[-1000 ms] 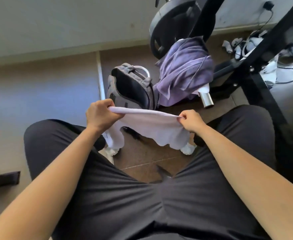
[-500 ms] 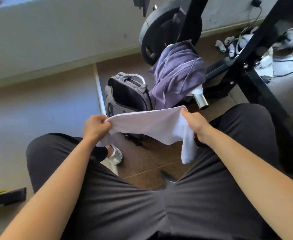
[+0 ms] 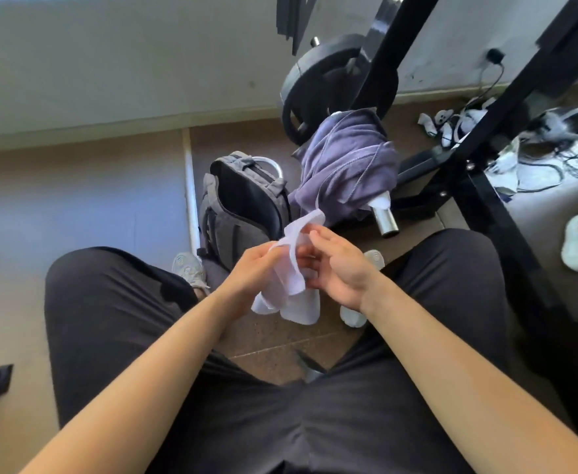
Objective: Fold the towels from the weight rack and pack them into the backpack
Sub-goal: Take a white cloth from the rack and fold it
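The hands have come together since half a second ago, when they held the white towel (image 3: 291,289) stretched wide between them; the cloth now hangs bunched in a narrow fold above the gap between the knees. The left hand (image 3: 253,268) grips the towel with curled fingers near its upper part. The right hand (image 3: 338,268) lies against the other side, fingers fairly straight, and whether it pinches the cloth or only presses it cannot be told. The towel looks light, thin and limp, so it will likely sag and lose its fold unless the corners or the folded edge are pinched and kept taut; grabbing the middle would probably just crumple it. Just beyond the hands the backpack (image 3: 243,203) stands on the floor (image 3: 263,340) with its main pocket open, near enough for the folded towel to drop in. Beside it, to the right, a purple towel (image 3: 345,159) drapes over a bar of the rack (image 3: 479,186), heavier-looking, not yet folded.
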Available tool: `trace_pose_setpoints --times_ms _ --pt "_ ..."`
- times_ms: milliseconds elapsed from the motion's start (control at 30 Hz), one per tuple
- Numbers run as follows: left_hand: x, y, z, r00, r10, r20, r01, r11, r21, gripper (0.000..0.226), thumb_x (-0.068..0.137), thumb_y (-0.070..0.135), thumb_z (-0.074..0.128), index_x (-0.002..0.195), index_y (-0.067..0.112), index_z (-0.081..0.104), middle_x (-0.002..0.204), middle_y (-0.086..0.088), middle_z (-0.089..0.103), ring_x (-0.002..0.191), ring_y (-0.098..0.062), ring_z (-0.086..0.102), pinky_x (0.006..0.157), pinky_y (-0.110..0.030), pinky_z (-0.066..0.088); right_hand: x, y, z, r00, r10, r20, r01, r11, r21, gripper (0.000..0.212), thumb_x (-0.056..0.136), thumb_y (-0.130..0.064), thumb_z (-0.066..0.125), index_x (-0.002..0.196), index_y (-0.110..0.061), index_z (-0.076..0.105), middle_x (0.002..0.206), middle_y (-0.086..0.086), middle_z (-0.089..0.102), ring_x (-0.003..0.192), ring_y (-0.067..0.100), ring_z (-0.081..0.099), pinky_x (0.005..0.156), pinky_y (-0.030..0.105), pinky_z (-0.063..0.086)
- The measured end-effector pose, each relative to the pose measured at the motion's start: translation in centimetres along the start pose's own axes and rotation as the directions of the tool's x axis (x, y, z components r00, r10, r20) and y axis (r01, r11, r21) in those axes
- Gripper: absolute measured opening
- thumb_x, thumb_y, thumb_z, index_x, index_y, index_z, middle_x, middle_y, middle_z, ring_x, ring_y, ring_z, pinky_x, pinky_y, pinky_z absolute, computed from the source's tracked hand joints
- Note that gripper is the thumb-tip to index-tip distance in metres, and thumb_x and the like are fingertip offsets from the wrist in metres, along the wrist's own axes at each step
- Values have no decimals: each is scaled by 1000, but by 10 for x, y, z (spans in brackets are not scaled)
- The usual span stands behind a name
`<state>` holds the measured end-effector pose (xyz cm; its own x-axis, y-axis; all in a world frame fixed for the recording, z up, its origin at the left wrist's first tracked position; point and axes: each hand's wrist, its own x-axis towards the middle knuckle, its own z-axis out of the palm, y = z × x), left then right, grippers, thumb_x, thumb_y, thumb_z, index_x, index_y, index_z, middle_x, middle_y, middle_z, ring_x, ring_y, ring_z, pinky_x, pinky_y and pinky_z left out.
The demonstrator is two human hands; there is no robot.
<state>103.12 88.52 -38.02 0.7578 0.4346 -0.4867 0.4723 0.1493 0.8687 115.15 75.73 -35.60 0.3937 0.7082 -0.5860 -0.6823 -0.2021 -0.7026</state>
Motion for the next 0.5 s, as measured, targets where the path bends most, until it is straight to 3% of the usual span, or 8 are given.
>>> trace_pose_setpoints --times_ms 100,200,267,367,500 --pt "-6 -9 8 993 74 90 -58 983 -173 42 97 47 59 120 14 74 122 -14 74 119 -37 66 105 -49 53 3 8 2 999 -13 29 14 999 -34 36 108 -19 44 143 -18 51 112 19 63 104 30 60 105 56 47" --pt "-2 -14 4 994 69 84 -48 971 -235 28 104 21 59 122 5 71 121 -25 71 115 -44 67 105 -58 50 5 16 2 996 -64 57 72 986 -149 51 99 -9 60 148 -17 47 131 22 64 118 34 64 104 55 50" --pt "2 -17 3 993 51 107 -24 969 -245 27 99 7 58 123 4 71 121 -23 72 116 -40 68 105 -55 52 3 21 2 983 -180 30 177 897 -405 64 90 -5 72 147 -20 49 124 17 68 112 26 68 98 43 57" --pt "2 -16 4 988 -31 149 74 954 -291 41 86 -1 52 121 5 72 121 -23 72 117 -41 67 104 -52 53 4 27 -1 936 -346 61 274 608 -745 66 86 -6 73 143 -32 54 120 2 67 105 12 66 89 20 56" --pt "3 -15 1 985 -77 157 135 903 -409 36 94 -5 44 118 3 71 112 -22 72 100 -29 71 88 -39 59 4 21 -9 915 -402 40 269 531 -803 52 91 -8 67 135 -34 61 88 -7 68 76 5 62 72 19 56"
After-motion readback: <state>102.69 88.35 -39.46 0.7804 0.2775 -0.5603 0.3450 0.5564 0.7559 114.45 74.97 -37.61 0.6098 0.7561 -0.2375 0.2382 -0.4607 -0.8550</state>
